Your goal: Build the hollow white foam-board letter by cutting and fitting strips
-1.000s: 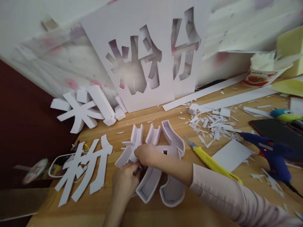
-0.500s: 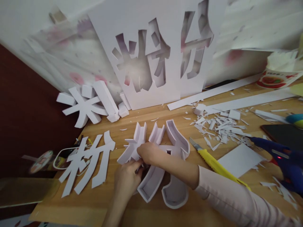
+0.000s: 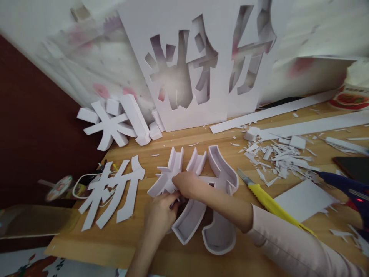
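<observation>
A hollow white foam-board character (image 3: 188,223) lies on the wooden table, its thin walls standing up around the strokes. At its left part, my left hand (image 3: 160,211) pinches the lower edge between thumb and fingers. My right hand (image 3: 188,186) reaches across from the right, fingers curled down onto the same spot. Both hands meet there, hiding the exact piece of wall between the fingertips. Left of my hands lies a flat white cut-out character (image 3: 131,196). A yellow utility knife (image 3: 268,202) rests to the right, blade out, close to my right forearm.
Behind stands a white board (image 3: 196,119) with character-shaped holes, beside a finished thick character (image 3: 112,125). Foam scraps (image 3: 282,157), a white sheet (image 3: 307,200) and a blue glue gun (image 3: 341,184) with a red light lie right. Long strips (image 3: 268,109) and a paper bowl (image 3: 351,98) are farther back.
The view has turned slightly left, so everything appears shifted to the right. Both hands keep their place on the hollow character, with barely any movement of the fingers.
</observation>
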Available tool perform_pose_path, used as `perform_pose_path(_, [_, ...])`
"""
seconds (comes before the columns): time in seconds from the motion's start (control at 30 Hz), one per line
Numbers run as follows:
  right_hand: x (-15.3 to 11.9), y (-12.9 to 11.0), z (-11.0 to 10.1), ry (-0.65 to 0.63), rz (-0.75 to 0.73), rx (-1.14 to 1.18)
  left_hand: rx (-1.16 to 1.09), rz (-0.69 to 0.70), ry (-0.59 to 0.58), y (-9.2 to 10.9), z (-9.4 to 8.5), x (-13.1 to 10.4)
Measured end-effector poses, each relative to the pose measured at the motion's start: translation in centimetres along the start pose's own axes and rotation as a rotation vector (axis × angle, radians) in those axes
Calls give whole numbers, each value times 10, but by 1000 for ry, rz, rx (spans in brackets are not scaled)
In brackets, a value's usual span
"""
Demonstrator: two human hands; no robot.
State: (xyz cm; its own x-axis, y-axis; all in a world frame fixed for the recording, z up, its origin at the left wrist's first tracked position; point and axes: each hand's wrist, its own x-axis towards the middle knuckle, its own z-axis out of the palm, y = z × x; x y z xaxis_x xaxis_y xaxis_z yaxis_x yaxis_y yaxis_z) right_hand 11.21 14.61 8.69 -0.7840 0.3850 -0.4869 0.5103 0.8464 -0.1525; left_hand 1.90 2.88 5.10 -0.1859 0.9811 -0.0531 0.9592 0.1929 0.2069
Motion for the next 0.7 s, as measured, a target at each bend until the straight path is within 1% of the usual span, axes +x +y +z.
perform_pose_path(0.23, [1, 2, -2, -19, -18, -3, -4, 2, 1, 2, -2, -1])
perform_pose_path(0.4, [1, 2, -4, -24, -16, 0, -4, 7, 3, 1, 0, 0])
perform_pose_path(0.7, [3, 4, -3, -34, -25, 6, -12, 17, 3, 1, 0, 0])
